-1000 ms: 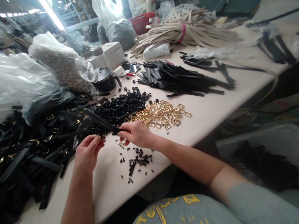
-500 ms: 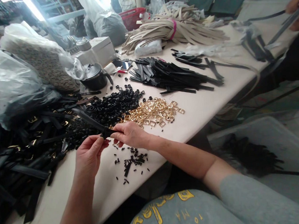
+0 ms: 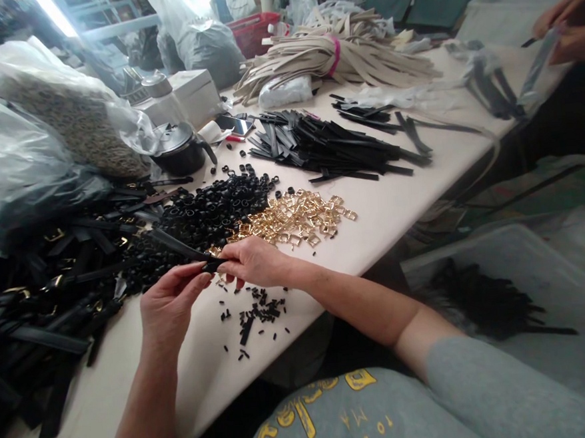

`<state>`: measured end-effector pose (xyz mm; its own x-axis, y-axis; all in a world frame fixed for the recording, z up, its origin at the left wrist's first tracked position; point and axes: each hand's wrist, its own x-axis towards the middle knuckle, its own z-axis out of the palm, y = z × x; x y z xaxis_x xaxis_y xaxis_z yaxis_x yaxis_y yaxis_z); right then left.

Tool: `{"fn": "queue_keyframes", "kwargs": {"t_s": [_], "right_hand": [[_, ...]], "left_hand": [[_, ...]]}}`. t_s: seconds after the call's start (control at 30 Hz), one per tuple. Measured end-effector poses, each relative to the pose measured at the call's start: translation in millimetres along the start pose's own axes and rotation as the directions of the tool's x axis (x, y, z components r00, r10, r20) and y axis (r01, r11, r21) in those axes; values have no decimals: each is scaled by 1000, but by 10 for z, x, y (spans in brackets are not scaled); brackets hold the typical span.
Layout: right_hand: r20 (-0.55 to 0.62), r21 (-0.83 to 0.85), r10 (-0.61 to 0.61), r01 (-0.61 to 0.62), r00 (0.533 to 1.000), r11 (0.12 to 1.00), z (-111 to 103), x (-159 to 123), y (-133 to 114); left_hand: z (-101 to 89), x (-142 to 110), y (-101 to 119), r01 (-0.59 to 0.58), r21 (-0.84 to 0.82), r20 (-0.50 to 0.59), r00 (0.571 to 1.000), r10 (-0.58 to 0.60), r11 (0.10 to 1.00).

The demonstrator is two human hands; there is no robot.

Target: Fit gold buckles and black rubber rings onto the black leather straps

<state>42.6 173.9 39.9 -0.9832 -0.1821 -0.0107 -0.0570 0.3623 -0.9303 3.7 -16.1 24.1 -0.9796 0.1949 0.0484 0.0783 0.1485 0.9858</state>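
Observation:
A black strap (image 3: 181,247) slants up to the left from between my two hands, above the table. My right hand (image 3: 253,262) pinches it near its lower end. The fingers of my left hand (image 3: 171,301) close on the same end from the left; whether a small part is also between them, I cannot make out. Just beyond my hands lie a heap of black loops (image 3: 221,204) and a pile of gold buckles (image 3: 297,218). Small black pieces (image 3: 261,308) are scattered on the table nearer to me.
Buckled black straps (image 3: 52,296) are heaped at the left by plastic bags (image 3: 59,108). Behind are a lidded black pot (image 3: 180,150), loose black straps (image 3: 337,142) and a beige strap bundle (image 3: 361,54). Another person's hands (image 3: 569,26) work at the far right, above a bin (image 3: 550,261).
My left fingers have shifted slightly on the strap's end, and the strap lies a little flatter. The other person's hands have moved left. The whole view has shifted slightly.

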Motion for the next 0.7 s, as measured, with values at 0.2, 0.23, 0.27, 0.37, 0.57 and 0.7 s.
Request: {"fn": "queue_keyframes", "kwargs": {"t_s": [0.2,0.23,0.27,0.37,0.57,0.7], "right_hand": [[75,-108,-33,41,997,993,-32,-8,-24],[79,-128,-31,41,996,991,-31,-7,-24],[82,-143,-28,40,996,989,-28,-5,-21],[70,-138,-20,30,997,990,-3,4,-2],[44,78,-33,29,999,997,55,25,67],[31,105,-25,22,999,994,79,16,118]], "left_hand": [[-39,41,-29,77,-34,80,994,-74,996],[-27,37,-22,53,-8,87,995,-52,999],[-10,30,-12,25,23,90,996,-27,999],[44,0,16,-29,90,91,996,21,996],[86,-3,8,-24,53,1,1000,24,998],[130,-7,-13,10,2,66,998,-10,1000]]}}
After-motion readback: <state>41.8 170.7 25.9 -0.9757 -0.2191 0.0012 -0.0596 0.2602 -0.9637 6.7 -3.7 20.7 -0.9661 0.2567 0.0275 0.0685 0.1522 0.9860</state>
